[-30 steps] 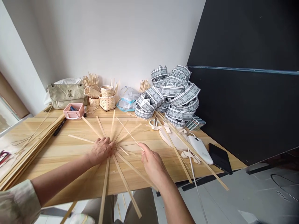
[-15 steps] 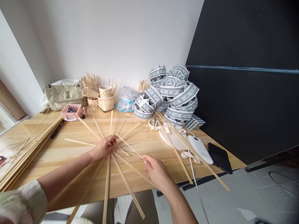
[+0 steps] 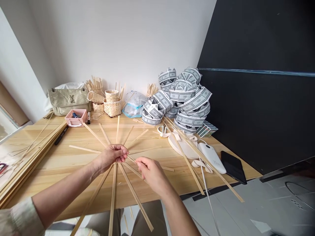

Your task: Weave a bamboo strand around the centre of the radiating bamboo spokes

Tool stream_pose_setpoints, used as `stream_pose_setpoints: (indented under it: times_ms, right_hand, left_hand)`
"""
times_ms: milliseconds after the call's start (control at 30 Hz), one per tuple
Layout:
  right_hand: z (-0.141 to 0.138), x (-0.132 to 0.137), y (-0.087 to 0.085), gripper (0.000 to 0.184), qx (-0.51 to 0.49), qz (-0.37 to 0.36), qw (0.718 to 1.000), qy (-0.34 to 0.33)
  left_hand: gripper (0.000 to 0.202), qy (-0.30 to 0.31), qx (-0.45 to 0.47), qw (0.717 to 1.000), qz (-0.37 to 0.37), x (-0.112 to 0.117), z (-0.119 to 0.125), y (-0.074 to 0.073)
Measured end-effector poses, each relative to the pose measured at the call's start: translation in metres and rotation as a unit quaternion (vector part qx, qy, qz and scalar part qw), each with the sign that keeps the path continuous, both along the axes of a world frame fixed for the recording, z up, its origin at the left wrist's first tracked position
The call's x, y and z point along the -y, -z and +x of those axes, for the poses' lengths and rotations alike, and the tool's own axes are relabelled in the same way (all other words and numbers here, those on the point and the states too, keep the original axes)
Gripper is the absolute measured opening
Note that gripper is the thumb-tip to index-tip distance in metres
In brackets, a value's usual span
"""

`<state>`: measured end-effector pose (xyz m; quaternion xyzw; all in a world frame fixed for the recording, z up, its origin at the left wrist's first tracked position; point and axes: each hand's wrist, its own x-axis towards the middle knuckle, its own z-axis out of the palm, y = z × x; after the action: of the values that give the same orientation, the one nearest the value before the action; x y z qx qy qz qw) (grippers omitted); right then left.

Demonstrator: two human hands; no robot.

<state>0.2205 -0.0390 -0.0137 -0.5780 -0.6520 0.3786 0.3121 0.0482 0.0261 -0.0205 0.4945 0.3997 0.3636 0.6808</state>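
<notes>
Flat bamboo strips (image 3: 114,193) fan out like spokes on the wooden table, crossing at a hub mostly covered by my left hand (image 3: 114,154). The thumb and fingertips of that hand pinch a thin weaving strip (image 3: 131,159) at the hub's right side. Just to the right, my right hand (image 3: 147,168) is closed on the same thin strip, thumb against forefinger. Only a short length of it shows between the two hands. Several spokes reach past the table's front edge, over the person's lap.
Small woven baskets (image 3: 112,107), a beige bag (image 3: 70,101) and a pink box (image 3: 76,117) stand at the back left. Patterned ribbon rolls (image 3: 182,91) are heaped at the back right. Long loose strips (image 3: 204,157), a white device (image 3: 213,157) and a phone (image 3: 233,166) lie right; bundled strips (image 3: 36,155) lie left.
My right hand has moved left and up, closer to my left hand, shortening the thin strip between them. My left thumb and fingers have come together on the strip at the hub.
</notes>
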Motion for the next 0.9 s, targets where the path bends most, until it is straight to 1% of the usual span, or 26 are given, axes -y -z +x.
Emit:
stream_pose_setpoints:
  times_ms: [67, 100, 133, 167, 233, 267, 300, 367, 433, 500, 567, 667, 767, 900]
  right_hand:
    - [-0.004, -0.005, 0.001, 0.024, 0.007, 0.013, 1.0, 0.017]
    - [-0.004, -0.006, 0.003, 0.024, 0.014, 0.01, 1.0, 0.026]
    - [-0.002, -0.008, 0.006, 0.023, 0.023, 0.004, 0.999, 0.035]
    - [0.001, -0.008, 0.01, 0.023, 0.035, -0.001, 0.998, 0.046]
    - [0.008, -0.01, 0.018, 0.022, 0.071, -0.005, 0.995, 0.068]
    - [0.011, -0.01, 0.021, 0.021, 0.088, -0.002, 0.993, 0.078]
    - [0.013, -0.01, 0.024, 0.021, 0.104, 0.0, 0.991, 0.084]
    - [0.015, -0.011, 0.029, 0.021, 0.126, 0.002, 0.988, 0.089]
    - [0.014, -0.012, 0.032, 0.021, 0.141, -0.001, 0.986, 0.084]
    - [0.012, -0.014, 0.034, 0.021, 0.153, -0.001, 0.986, 0.072]
    - [0.01, -0.016, 0.036, 0.021, 0.16, 0.001, 0.985, 0.064]
    - [0.008, -0.019, 0.04, 0.023, 0.163, -0.005, 0.985, 0.062]
    - [0.007, -0.019, 0.043, 0.023, 0.162, -0.018, 0.985, 0.059]
    - [0.005, -0.021, 0.047, 0.025, 0.155, -0.016, 0.986, 0.057]
  left_hand:
    - [0.026, -0.011, -0.022, 0.998, 0.056, -0.004, -0.002, 0.002]
    - [0.027, -0.027, -0.048, 0.993, 0.108, -0.007, -0.005, 0.004]
    - [0.025, -0.04, -0.086, 0.98, 0.172, -0.012, -0.008, 0.007]
    - [0.023, -0.043, -0.133, 0.96, 0.243, -0.017, -0.012, 0.011]
    - [0.02, -0.019, -0.23, 0.9, 0.371, -0.026, -0.02, 0.021]
    - [0.021, 0.0, -0.269, 0.869, 0.414, -0.03, -0.023, 0.026]
    - [0.023, 0.016, -0.301, 0.844, 0.443, -0.033, -0.025, 0.031]
    - [0.028, 0.035, -0.351, 0.811, 0.467, -0.037, -0.026, 0.041]
    - [0.03, 0.043, -0.39, 0.785, 0.479, -0.04, -0.025, 0.049]
    - [0.032, 0.046, -0.412, 0.764, 0.494, -0.043, -0.023, 0.055]
    - [0.034, 0.048, -0.417, 0.75, 0.511, -0.044, -0.021, 0.06]
    - [0.038, 0.047, -0.41, 0.742, 0.529, -0.045, -0.02, 0.067]
    - [0.038, 0.035, -0.397, 0.746, 0.534, -0.043, -0.021, 0.07]
    - [0.032, 0.034, -0.388, 0.749, 0.536, -0.041, -0.021, 0.07]
